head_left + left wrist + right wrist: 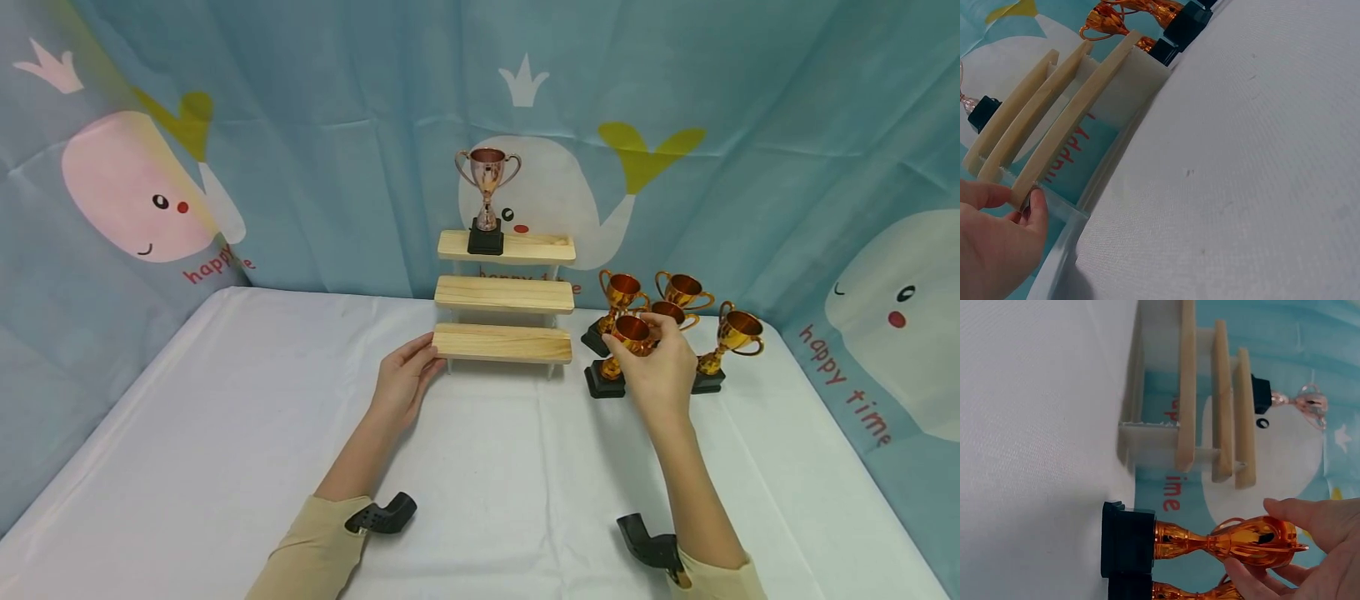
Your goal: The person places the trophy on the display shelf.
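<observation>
A three-tier wooden shelf stand (502, 343) stands at the back middle of the white table. My left hand (403, 379) pinches the left end of its lowest board (1075, 119), thumb above and fingers beneath. On the top board, left of centre, a rose-gold trophy cup (487, 179) stands upright on a black base. Right of the stand, my right hand (663, 371) grips a gold trophy (1254, 542) by its cup, thumb and fingers on opposite sides near the rim. The black base (1129, 540) of that trophy is at the tabletop.
Several other gold trophies cluster around the right hand, among them one at the far right (738, 329) and one behind on the left (622, 292). A blue curtain (337, 200) with whale prints hangs behind the white tabletop (225, 400).
</observation>
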`<action>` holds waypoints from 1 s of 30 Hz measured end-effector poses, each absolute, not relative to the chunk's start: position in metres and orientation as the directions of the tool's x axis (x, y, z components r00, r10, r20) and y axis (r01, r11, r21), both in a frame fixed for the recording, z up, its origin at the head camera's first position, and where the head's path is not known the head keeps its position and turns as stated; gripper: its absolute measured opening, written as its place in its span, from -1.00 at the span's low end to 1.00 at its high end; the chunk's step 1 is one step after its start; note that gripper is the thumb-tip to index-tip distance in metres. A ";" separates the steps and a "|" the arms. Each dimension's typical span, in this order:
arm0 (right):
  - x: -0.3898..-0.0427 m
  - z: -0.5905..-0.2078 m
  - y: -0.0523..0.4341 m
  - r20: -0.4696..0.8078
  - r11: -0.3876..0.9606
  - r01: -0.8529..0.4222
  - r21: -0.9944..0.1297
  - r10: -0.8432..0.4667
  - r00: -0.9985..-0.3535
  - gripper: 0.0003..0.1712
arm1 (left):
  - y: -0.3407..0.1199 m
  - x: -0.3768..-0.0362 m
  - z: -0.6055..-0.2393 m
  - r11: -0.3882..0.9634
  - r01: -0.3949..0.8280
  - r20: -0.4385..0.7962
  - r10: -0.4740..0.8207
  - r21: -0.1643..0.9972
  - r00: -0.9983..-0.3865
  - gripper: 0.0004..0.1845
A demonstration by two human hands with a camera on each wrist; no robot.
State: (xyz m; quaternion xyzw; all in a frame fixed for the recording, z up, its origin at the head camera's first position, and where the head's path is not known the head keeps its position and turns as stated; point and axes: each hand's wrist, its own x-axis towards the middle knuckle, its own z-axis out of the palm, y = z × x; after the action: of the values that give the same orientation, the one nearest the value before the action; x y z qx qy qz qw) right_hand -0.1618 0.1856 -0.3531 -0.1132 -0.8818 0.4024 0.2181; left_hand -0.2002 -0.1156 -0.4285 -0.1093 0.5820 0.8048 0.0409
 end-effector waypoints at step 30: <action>-0.163 -0.341 0.197 0.102 0.589 0.056 -0.806 0.231 -0.968 -0.28 | -0.118 -0.201 -0.428 -0.336 -0.199 -0.226 -0.044 0.921 -0.973 -0.49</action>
State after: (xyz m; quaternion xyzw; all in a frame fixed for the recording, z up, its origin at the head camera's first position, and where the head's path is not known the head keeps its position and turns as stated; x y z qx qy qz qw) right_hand -0.1634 0.1966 -0.3405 -0.0811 -0.8860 0.4459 0.0982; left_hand -0.2007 -0.1175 -0.4285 -0.1058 0.5743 0.8104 0.0477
